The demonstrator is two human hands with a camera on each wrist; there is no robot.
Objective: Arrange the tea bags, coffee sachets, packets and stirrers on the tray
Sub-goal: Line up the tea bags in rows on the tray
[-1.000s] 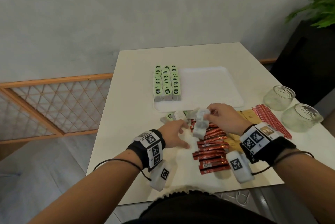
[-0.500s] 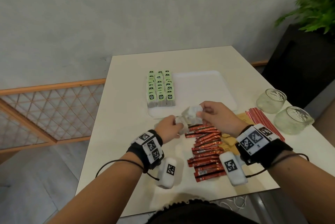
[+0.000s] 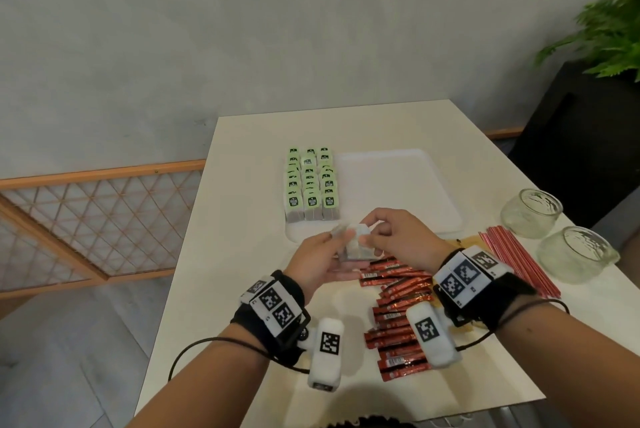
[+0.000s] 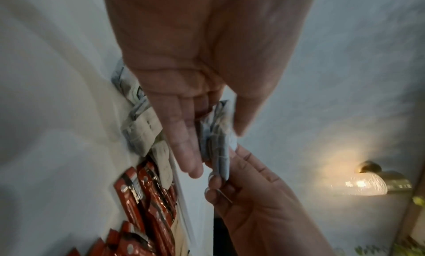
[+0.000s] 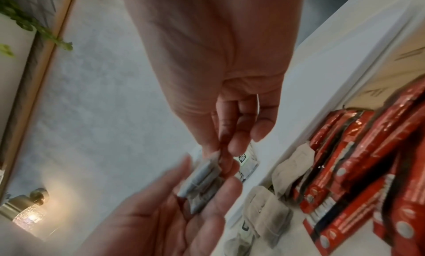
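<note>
Lowest in the head frame, red coffee sachets [image 3: 398,316] sprawl close to the worktop [image 3: 214,289] front edge, bare surface to their left. Above them, at centre frame, the left hand [image 3: 320,263] cups a small stack of tea bags [image 3: 356,245], thumb and fingers curled round it, while the right hand [image 3: 401,237] pinches the stack's top. Loose tea bags [image 5: 264,212] lie beneath. Farther up, the tray [image 3: 398,185] holds green-tagged rows [image 3: 311,185] at its left; its right side is open. Red stirrers [image 3: 519,261] lie at right.

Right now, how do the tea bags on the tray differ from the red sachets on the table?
The tea bags are pale, green-tagged and stand in three neat rows on the tray; the red sachets are long, slim and lie loosely fanned on the table. Both kinds are many alike.
</note>
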